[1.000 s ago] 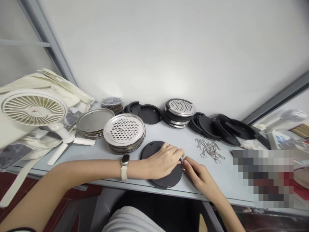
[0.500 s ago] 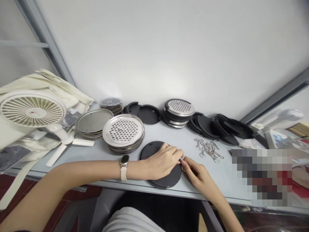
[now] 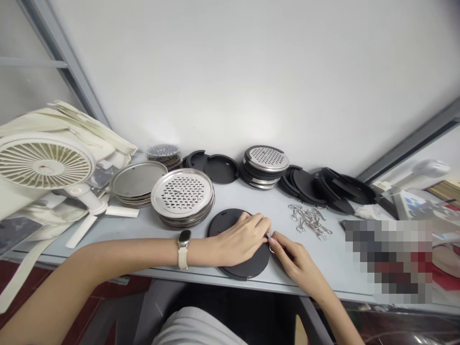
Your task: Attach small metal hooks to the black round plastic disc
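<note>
A round black disc (image 3: 251, 266) lies flat at the near edge of the grey table (image 3: 251, 199). My left hand (image 3: 241, 239), with a watch on its wrist, rests on top of the disc, fingers curled toward its right rim. My right hand (image 3: 296, 261) is beside that rim, fingertips pinched on a small metal ring clip (image 3: 270, 242). The fingertips of both hands meet at the clip. Whether the left fingers also grip the clip I cannot make out.
A heap of loose metal clips (image 3: 311, 220) lies just right of my hands. Behind are stacked perforated steel plates (image 3: 182, 194), plain steel lids (image 3: 138, 179), a black-and-steel stack (image 3: 266, 165) and black discs (image 3: 323, 189). A white fan (image 3: 45, 167) and cloth bag sit left.
Both hands stay on the disc's right rim with only tiny finger shifts. The view has drifted slightly.
</note>
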Tool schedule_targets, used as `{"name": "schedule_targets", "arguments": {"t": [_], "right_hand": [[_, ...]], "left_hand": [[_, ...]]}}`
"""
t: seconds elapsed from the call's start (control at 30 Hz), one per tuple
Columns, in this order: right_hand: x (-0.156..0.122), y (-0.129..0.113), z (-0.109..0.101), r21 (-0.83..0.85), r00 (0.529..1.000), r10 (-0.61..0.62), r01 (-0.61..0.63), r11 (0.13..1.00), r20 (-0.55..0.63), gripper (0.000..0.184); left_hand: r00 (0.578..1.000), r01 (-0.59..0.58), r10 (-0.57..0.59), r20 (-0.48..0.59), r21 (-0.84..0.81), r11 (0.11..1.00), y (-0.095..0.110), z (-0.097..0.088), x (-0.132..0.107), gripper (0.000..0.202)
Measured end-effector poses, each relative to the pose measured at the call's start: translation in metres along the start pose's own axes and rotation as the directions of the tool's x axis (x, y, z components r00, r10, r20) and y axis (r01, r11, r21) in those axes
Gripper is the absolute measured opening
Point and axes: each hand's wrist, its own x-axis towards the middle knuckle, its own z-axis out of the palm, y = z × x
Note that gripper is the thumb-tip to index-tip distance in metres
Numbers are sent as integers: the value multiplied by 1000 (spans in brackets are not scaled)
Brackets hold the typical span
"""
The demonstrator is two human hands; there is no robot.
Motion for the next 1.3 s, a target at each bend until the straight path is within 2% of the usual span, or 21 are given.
{"name": "schedule_targets", "arguments": {"t": [0.43, 0.63, 1.3], "right_hand": [[0, 1, 1, 4, 1000, 19, -19, 1000, -13, 36], [1, 1, 2, -22, 997, 21, -23, 999, -80, 37], [-1, 5, 3, -23, 999, 17, -18, 1000, -46, 34]], "left_hand": [[999, 32, -31, 5, -31, 999, 1, -1, 0, 10], [999, 40, -40, 1, 3, 999, 1, 1, 0, 10], [1000, 3, -3, 9, 9, 1000, 0, 1, 0, 16]]}}
